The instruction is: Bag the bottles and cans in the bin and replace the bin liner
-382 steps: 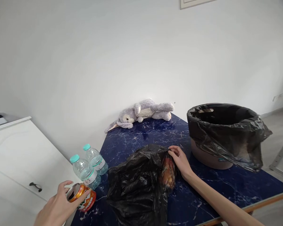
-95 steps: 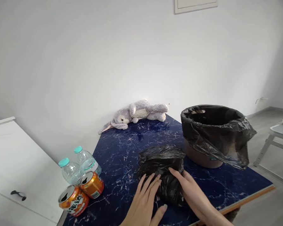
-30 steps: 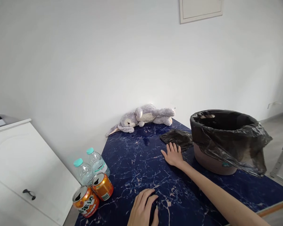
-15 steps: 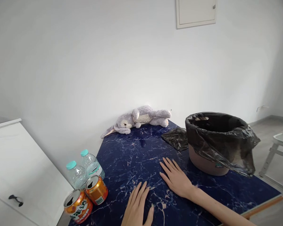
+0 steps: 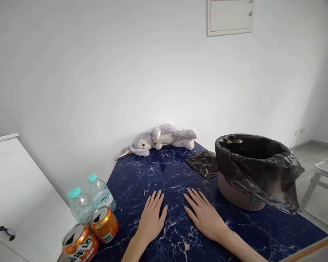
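Note:
My left hand (image 5: 152, 217) lies flat on the dark blue marbled table (image 5: 164, 178), fingers stretched forward and holding nothing. To its right, my right hand (image 5: 205, 215) rests palm down too, fingers spread. Left of my left hand stand two opened orange drink cans, a nearer can (image 5: 83, 244) and a farther can (image 5: 105, 224). Behind them are two clear plastic bottles with turquoise caps, a left bottle (image 5: 82, 205) and a right bottle (image 5: 101, 193). Right of my right hand stands a bin (image 5: 236, 194) lined with a black plastic bag (image 5: 251, 171).
A grey plush rabbit (image 5: 164, 140) lies on its side at the table's far end, by the wall. A folded black plastic bag (image 5: 203, 163) lies beside the bin. A white cabinet (image 5: 22, 196) stands at the left, and a grey-framed piece of furniture (image 5: 317, 178) at the right.
My left hand has slid forward on the table, now about level with my right hand. The view has shifted slightly; the cans, bottles, bin and rabbit stay in place.

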Available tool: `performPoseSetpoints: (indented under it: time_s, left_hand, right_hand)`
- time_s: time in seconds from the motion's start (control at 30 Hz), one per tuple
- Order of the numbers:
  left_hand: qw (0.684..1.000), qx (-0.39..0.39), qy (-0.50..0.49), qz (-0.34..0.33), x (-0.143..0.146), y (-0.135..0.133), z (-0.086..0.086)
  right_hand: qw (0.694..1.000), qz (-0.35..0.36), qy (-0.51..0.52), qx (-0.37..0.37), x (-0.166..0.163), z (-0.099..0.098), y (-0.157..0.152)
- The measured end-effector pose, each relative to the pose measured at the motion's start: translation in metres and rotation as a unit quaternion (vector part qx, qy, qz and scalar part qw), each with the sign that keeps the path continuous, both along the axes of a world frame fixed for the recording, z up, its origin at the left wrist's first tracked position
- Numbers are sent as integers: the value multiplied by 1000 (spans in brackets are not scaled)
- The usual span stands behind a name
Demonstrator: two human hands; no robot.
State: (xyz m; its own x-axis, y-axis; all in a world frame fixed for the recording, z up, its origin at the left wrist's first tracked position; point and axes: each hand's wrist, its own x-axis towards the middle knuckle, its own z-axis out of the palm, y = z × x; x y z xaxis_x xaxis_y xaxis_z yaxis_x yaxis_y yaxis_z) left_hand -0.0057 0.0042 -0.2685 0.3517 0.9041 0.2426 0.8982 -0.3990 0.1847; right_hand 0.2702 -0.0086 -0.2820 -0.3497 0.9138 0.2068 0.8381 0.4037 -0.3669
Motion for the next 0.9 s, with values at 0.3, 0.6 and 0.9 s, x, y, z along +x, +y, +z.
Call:
performPoseSetpoints:
  time_s: [0.3,0.6,0.9]
  left_hand:
    - [1000,16,-6,-4,-3,-1,-7]
    - [1000,8,-5,-7,-2,-5,-2]
    - [1000,-18,-9,0,0,-7,4]
  right_hand:
    - [1000,2,8,6,1,-6,3]
    - [1000,6,18,1,3,-4,1]
    - [999,11,29,-5,4,-3,1]
